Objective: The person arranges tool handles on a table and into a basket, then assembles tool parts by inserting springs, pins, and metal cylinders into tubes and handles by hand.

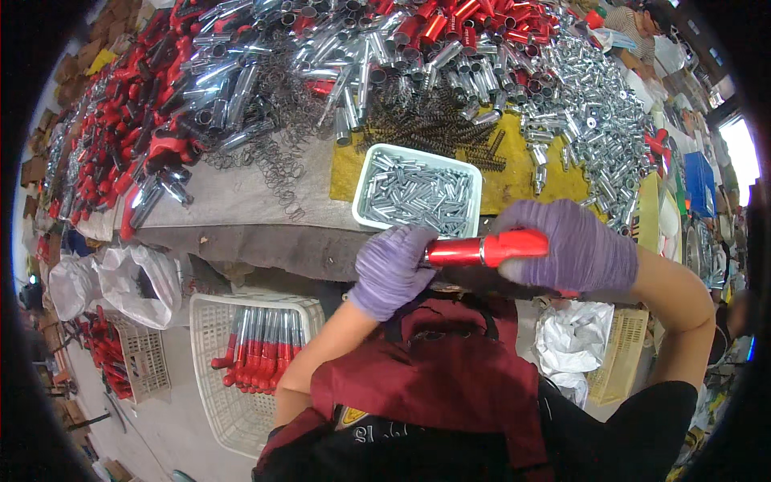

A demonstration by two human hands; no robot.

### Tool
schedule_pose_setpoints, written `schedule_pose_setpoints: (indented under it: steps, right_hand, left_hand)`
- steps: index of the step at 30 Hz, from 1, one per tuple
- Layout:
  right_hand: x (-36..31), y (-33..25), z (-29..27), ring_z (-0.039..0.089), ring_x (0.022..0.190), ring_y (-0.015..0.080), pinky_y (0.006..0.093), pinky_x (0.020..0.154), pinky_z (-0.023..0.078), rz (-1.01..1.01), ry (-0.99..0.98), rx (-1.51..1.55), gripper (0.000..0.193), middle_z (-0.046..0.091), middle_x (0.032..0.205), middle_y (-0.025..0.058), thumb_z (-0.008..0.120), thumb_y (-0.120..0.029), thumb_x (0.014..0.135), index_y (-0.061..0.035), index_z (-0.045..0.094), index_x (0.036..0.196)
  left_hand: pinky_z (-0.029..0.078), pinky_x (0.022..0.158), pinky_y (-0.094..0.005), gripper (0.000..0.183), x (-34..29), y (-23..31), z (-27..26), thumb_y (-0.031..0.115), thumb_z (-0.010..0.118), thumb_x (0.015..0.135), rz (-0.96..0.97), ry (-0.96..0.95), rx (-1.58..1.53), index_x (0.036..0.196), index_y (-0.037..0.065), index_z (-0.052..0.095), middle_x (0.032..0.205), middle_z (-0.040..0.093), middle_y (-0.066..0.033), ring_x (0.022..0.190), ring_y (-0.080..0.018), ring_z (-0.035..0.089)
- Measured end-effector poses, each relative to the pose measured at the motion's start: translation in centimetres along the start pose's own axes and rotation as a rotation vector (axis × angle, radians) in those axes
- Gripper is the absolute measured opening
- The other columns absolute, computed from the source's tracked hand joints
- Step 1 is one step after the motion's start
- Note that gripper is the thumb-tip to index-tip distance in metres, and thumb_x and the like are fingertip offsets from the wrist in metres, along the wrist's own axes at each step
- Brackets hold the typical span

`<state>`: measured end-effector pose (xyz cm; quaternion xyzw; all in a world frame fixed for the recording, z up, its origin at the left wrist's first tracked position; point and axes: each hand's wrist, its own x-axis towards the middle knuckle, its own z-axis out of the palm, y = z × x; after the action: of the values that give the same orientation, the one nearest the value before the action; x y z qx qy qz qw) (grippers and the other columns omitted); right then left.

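Both my hands wear purple knit gloves and hold one glossy red tubular tool [454, 252] level in front of my apron, just off the table's front edge. My left hand [393, 269] is closed round its left end. At the other end, my right hand [570, 245] wraps the red handle part, its fingers partly hiding it. A metal ring shows between tube and handle. Just beyond my hands, a white tray [479, 201] full of small silver pins rests on the table. Dark coil springs [482, 153] lie behind it on a yellow cloth [518, 181].
Red handle parts [120, 128] heap up at far left, beside chrome tubes [241, 92] and thin wire springs [277, 165]. Small silver fittings [602, 120] pile at right. Below left, a white basket [205, 353] holds several red-and-chrome tools [261, 353]. A yellowish crate [622, 357] stands below right.
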<state>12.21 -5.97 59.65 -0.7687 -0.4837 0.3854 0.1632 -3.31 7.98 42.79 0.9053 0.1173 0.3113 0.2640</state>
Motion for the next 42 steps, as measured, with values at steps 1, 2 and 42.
schedule_pose_setpoints:
  steps: [1,2,42]
  right_hand:
    - [-0.1,-0.1,0.0,0.062,0.073,0.0326,0.0376,0.067,0.051,-0.218,0.043,-0.283,0.035,0.062,0.085,0.0162,0.062,-0.031,0.077,-0.0099,0.058,0.104]
    - [-0.1,-0.1,0.2,0.062,0.073,0.0326,0.0376,0.067,0.051,-0.213,0.045,-0.282,0.035,0.062,0.085,0.0162,0.062,-0.031,0.077,-0.0099,0.058,0.104]
    - [-3.3,7.6,9.6,0.061,0.074,0.0255,0.0411,0.07,0.05,0.014,0.441,0.231,0.033,0.06,0.079,0.0067,0.068,-0.034,0.074,-0.0106,0.057,0.095]
  left_hand:
    - [0.048,0.062,-0.0399,0.033,0.4,0.1,-1.1,0.021,0.071,0.064,0.014,-0.005,-0.197,0.093,0.01,0.059,0.077,0.06,-0.0097,0.073,-0.0306,0.06]
    - [0.048,0.064,-0.0399,0.033,0.8,-0.2,-1.8,0.023,0.071,0.066,0.029,-0.012,-0.394,0.094,0.01,0.059,0.077,0.06,-0.0103,0.075,-0.0309,0.06]
    - [0.045,0.054,-0.0398,0.017,-0.3,-1.4,-2.4,0.024,0.06,0.075,0.396,-0.459,0.188,0.086,0.012,0.055,0.068,0.055,-0.0084,0.063,-0.027,0.058]
